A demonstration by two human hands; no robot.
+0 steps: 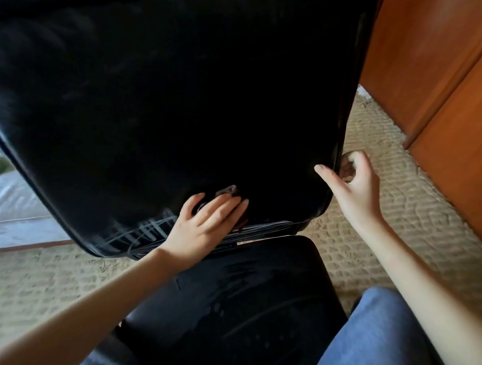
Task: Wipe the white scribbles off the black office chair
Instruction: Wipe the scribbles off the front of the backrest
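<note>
Nearest, a knee in blue jeans (376, 330) flanks the seat (238, 305) of the black office chair (264, 269). Beyond, the left hand (203, 224) presses a small dark cloth (227, 190) low on the backrest (177, 102), fingers (224, 207) straight; the white scribbles (143, 232) lie just left of it (thin lines continue rightward). The right hand (357, 183) grips the backrest's right edge, fingers curled behind. A woven rug (399, 217) and a wooden cabinet (435, 80) lie farther right.
</note>
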